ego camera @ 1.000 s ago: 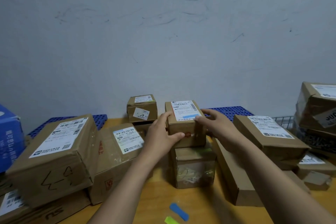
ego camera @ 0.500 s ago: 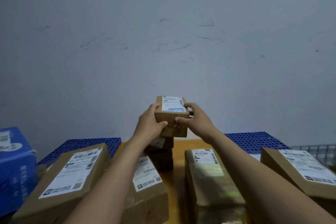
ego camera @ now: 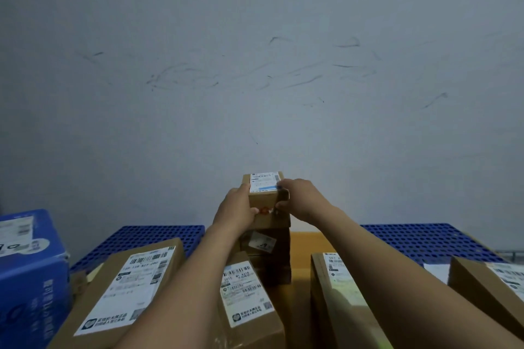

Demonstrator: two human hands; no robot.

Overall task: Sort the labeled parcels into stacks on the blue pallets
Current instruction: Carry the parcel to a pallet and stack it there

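Observation:
A small brown parcel [ego camera: 263, 195] with a white label on top sits on a stack of two small cartons [ego camera: 268, 246] by the back wall. My left hand [ego camera: 236, 211] grips its left side, thumb across the front. My right hand [ego camera: 299, 198] grips its right side, fingers on the top edge. A blue pallet [ego camera: 158, 236] lies at the left and another blue pallet [ego camera: 425, 241] at the right. Labeled cartons lie nearer me: a large one [ego camera: 133, 289] at left, one [ego camera: 249, 297] under my left forearm, and one [ego camera: 340, 292] right of centre.
A blue printed box [ego camera: 27, 272] stands at the far left. A further labeled carton [ego camera: 487, 289] lies at the right edge. A strip of wooden surface [ego camera: 304, 246] shows between the pallets. The grey wall stands right behind the stack.
Both hands lifted the small parcel off a carton, carried it away toward the wall and brought it onto the small stack at the back. The camera tilted up and moved forward.

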